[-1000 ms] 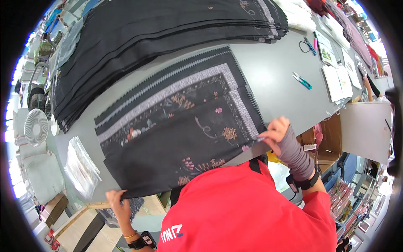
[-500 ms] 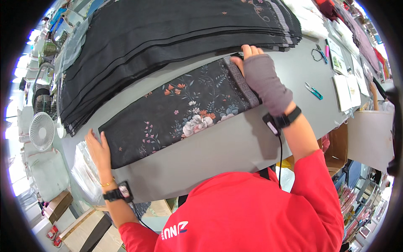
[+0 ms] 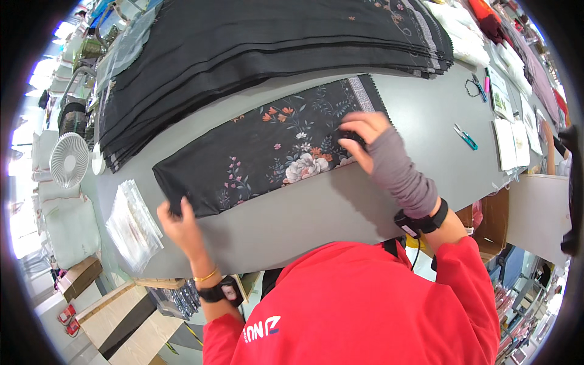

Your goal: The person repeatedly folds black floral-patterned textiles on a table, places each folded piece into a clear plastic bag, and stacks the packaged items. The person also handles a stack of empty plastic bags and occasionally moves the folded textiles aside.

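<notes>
A folded black floral cloth lies slantwise across the grey table in front of me, printed with white, orange and pink flowers. A pale patterned band crosses its right end. My left hand grips the near left corner between thumb and fingers, and the fabric there is pulled into creases. At the near right edge, my right hand, in a grey fingerless sleeve, has its fingers closed on a bunched bit of the same cloth. Beyond it is a thick stack of black cloths, with similar patterned borders at its right end.
Clear plastic bags lie at the table's left edge, near a small white fan. To the right are teal thread snips, a pink marker and an open notebook. White fabric sits at the far right.
Both hands have come nearer to me and inward, and now pinch the cloth's near edge. Its near left corner is lifted and creased, and its right end lies flatter, showing the serrated edge.
</notes>
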